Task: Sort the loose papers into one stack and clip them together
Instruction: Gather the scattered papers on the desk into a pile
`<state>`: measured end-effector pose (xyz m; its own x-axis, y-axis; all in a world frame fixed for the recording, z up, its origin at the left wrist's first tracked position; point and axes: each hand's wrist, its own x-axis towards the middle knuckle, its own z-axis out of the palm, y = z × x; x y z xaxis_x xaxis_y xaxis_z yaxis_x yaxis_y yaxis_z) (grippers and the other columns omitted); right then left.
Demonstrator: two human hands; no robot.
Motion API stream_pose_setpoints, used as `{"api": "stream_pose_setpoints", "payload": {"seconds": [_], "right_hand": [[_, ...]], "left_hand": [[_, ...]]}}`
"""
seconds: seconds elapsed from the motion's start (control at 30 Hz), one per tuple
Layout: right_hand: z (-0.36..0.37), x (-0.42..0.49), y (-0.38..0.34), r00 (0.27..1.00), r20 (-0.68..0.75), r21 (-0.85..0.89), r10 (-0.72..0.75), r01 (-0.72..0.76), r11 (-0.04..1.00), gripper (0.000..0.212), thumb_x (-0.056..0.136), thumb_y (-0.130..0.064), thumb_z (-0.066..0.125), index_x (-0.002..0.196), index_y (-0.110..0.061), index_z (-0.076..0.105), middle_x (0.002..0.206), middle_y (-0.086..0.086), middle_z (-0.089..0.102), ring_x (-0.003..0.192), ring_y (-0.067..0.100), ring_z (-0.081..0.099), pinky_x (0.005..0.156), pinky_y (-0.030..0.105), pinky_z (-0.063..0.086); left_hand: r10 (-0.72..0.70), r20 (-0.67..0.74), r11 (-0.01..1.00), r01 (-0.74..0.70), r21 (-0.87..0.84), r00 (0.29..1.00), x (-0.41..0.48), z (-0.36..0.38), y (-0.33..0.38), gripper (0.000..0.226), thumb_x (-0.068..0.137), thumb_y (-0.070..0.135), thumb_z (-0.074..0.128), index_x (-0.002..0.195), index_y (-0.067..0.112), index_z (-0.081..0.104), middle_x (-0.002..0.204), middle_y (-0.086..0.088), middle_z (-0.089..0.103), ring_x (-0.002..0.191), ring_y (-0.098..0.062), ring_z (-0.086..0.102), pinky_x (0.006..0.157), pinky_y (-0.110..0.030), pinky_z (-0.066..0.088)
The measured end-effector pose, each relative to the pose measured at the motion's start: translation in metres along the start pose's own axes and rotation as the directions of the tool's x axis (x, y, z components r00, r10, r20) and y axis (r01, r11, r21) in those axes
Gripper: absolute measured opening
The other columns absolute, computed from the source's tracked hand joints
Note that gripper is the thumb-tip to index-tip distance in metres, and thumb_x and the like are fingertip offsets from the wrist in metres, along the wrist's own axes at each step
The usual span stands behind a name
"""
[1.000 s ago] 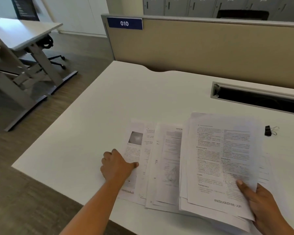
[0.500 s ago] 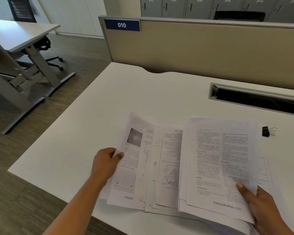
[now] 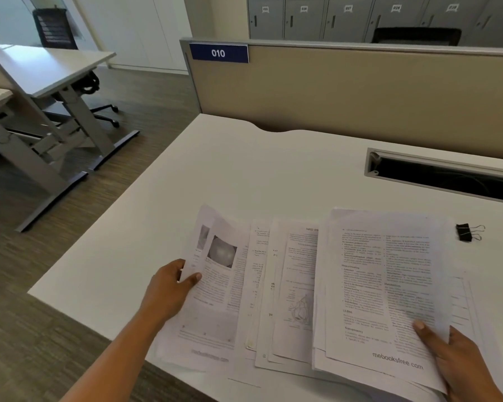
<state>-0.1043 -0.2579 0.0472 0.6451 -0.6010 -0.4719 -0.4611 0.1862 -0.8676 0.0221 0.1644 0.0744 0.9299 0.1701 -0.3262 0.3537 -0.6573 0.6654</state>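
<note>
While my left hand pinches the leftmost sheets at their left edge, thumb on top and fingers curled underneath, that edge stands lifted off the white desk. My right hand grips the thicker pile at its near right corner, thumb pressed on the top page, the other fingers hidden below the paper. Between the two lie the middle sheets, fanned and overlapping, tucked partly under the pile on the right. All the paper sits at the near edge of the desk, some of it overhanging. The black binder clip lies on the desk near the pile's far right corner, apart from it and from both my hands.
</note>
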Motion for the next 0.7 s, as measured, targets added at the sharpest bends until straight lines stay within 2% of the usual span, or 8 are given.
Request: {"api": "stream_pose_setpoints", "payload": {"seconds": [0.1, 0.2, 0.27, 0.33, 0.43, 0.57, 0.63, 0.7], "right_hand": [[0.001, -0.001, -0.001, 1.000, -0.021, -0.007, -0.011, 0.011, 1.000, 0.029, 0.090, -0.007, 0.065, 0.115, 0.006, 0.063, 0.049, -0.014, 0.067, 0.071, 0.020, 0.059, 0.070, 0.031, 0.045], [0.001, -0.001, 0.001, 1.000, -0.022, 0.011, -0.012, 0.012, 1.000, 0.030, 0.090, -0.007, 0.065, 0.115, 0.008, 0.063, 0.052, -0.013, 0.068, 0.071, 0.021, 0.060, 0.062, 0.026, 0.043], [0.001, 0.000, 0.003, 1.000, -0.009, 0.015, -0.004, 0.004, 1.000, 0.031, 0.089, -0.008, 0.066, 0.116, 0.007, 0.064, 0.054, -0.011, 0.070, 0.072, 0.022, 0.061, 0.063, 0.027, 0.045], [0.001, 0.000, 0.004, 1.000, 0.005, 0.005, 0.003, -0.003, 1.000, 0.030, 0.089, -0.008, 0.067, 0.116, 0.006, 0.065, 0.053, -0.013, 0.071, 0.073, 0.023, 0.063, 0.057, 0.025, 0.050], [0.000, 0.001, 0.005, 1.000, 0.014, 0.017, 0.008, -0.008, 1.000, 0.028, 0.089, -0.008, 0.066, 0.115, 0.004, 0.065, 0.055, -0.013, 0.072, 0.076, 0.025, 0.065, 0.047, 0.018, 0.054], [0.000, 0.000, 0.004, 1.000, 0.025, 0.000, 0.012, -0.012, 1.000, 0.026, 0.089, -0.008, 0.065, 0.113, 0.002, 0.065, 0.054, -0.013, 0.071, 0.077, 0.025, 0.064, 0.064, 0.028, 0.047], [0.000, -0.002, 0.003, 1.000, 0.024, -0.010, 0.017, -0.016, 1.000, 0.023, 0.090, -0.008, 0.065, 0.111, 0.001, 0.065, 0.053, -0.013, 0.071, 0.074, 0.023, 0.063, 0.064, 0.027, 0.047], [0.000, -0.005, 0.000, 1.000, 0.022, -0.018, 0.020, -0.020, 1.000, 0.023, 0.090, -0.008, 0.065, 0.111, 0.000, 0.065, 0.054, -0.010, 0.072, 0.074, 0.024, 0.063, 0.056, 0.025, 0.052]], "left_hand": [[0.017, 0.038, 0.998, -0.015, -0.057, 0.999, -0.003, 0.019, -0.007, 0.029, 0.094, 0.024, 0.067, 0.122, 0.021, 0.062, 0.112, 0.002, 0.073, 0.096, -0.016, 0.070, 0.076, -0.028, 0.055], [0.056, -0.011, 0.990, -0.057, -0.132, 0.998, -0.012, 0.038, -0.002, 0.047, 0.094, 0.018, 0.066, 0.139, 0.018, 0.049, 0.118, 0.005, 0.066, 0.113, -0.019, 0.065, 0.083, -0.025, 0.052], [0.058, -0.069, 0.983, -0.069, -0.173, 0.996, -0.018, 0.047, 0.005, 0.073, 0.092, 0.014, 0.069, 0.154, 0.024, 0.030, 0.125, 0.007, 0.056, 0.119, -0.014, 0.056, 0.097, -0.035, 0.050], [0.078, -0.108, 0.984, -0.094, -0.153, 0.991, -0.017, 0.052, 0.005, 0.091, 0.088, 0.016, 0.075, 0.158, 0.031, 0.020, 0.137, 0.004, 0.053, 0.124, -0.018, 0.054, 0.106, -0.043, 0.046], [0.040, -0.056, 0.987, -0.048, -0.153, 0.998, -0.013, 0.056, 0.008, 0.079, 0.085, 0.020, 0.079, 0.152, 0.024, 0.037, 0.143, -0.002, 0.056, 0.124, -0.021, 0.055, 0.104, -0.038, 0.045], [-0.117, 0.030, 0.940, 0.120, -0.318, 0.993, -0.008, 0.057, 0.016, 0.054, 0.086, 0.025, 0.078, 0.134, 0.016, 0.055, 0.124, -0.001, 0.063, 0.110, -0.021, 0.061, 0.095, -0.035, 0.052], [-0.149, 0.086, 0.929, 0.169, -0.329, 0.985, -0.003, 0.057, 0.014, 0.033, 0.089, 0.026, 0.074, 0.119, 0.013, 0.066, 0.115, -0.003, 0.070, 0.104, -0.023, 0.068, 0.090, -0.036, 0.056], [-0.159, 0.124, 0.928, 0.191, -0.321, 0.980, 0.000, 0.058, 0.013, 0.018, 0.092, 0.021, 0.071, 0.102, 0.007, 0.073, 0.104, -0.006, 0.076, 0.098, -0.025, 0.073, 0.083, -0.033, 0.059]]}}
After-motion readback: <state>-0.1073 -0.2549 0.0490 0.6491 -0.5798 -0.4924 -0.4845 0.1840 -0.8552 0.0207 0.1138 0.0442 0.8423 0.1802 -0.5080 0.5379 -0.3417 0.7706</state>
